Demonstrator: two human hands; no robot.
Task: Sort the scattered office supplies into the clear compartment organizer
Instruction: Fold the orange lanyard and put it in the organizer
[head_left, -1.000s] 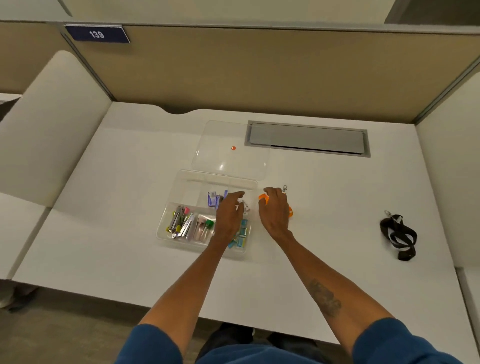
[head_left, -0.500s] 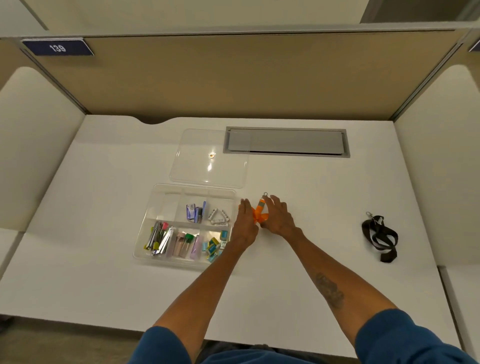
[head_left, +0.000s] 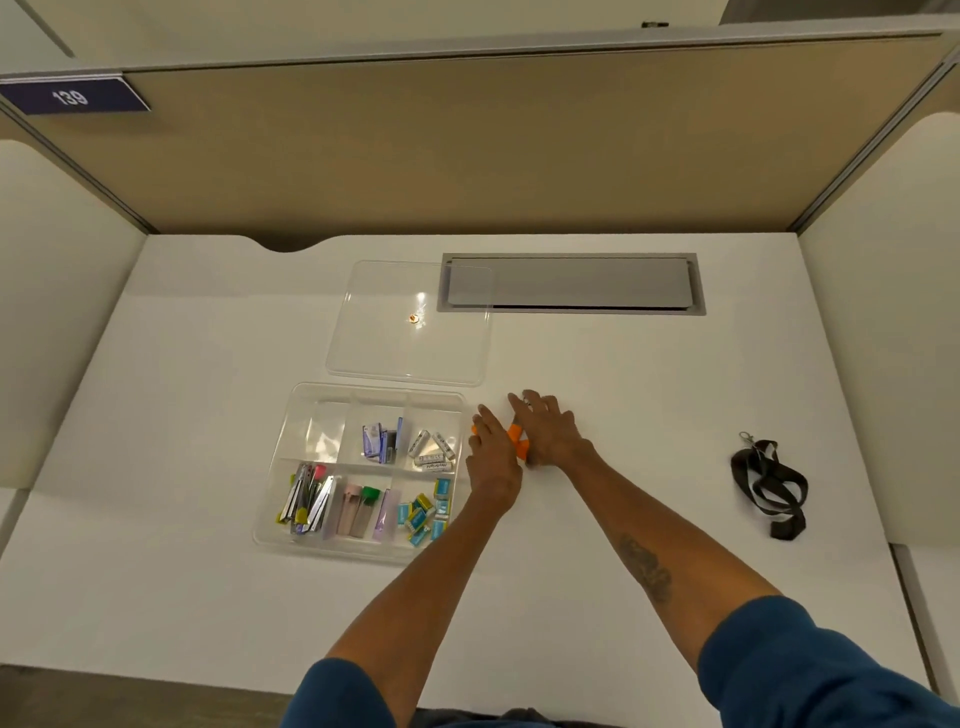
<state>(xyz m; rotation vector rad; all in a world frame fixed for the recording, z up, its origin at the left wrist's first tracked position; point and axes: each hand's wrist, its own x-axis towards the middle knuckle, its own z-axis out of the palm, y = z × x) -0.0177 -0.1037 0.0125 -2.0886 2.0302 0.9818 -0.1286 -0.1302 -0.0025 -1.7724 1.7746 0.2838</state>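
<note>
An orange strap lies on the white worktop just right of the clear organizer, and most of it is hidden. Only a short orange band shows in the gap between the two hands, and a sliver shows at the left hand's far side. The left hand lies over it palm down with the fingers stretched forward. The right hand is close beside it, its fingers also stretched, with a glint of metal at their tips that is too small to make out. Both thumbs are out of sight underneath, so I cannot tell whether either hand pinches the strap or only rests on it. The organizer sits open with goods in five compartments. In the far row are small blue and purple boxes in the middle and white cylinders on the right, their print unreadable. In the near row are a crowded bundle of metal and coloured pieces on the left, pink and green-topped items in the middle and little teal packets on the right. Its clear lid lies flat just beyond it, and one corner overlaps a grey hatch. A black lanyard lies well apart on the right. The blue sleeves are cut off by the bottom edge.
</note>
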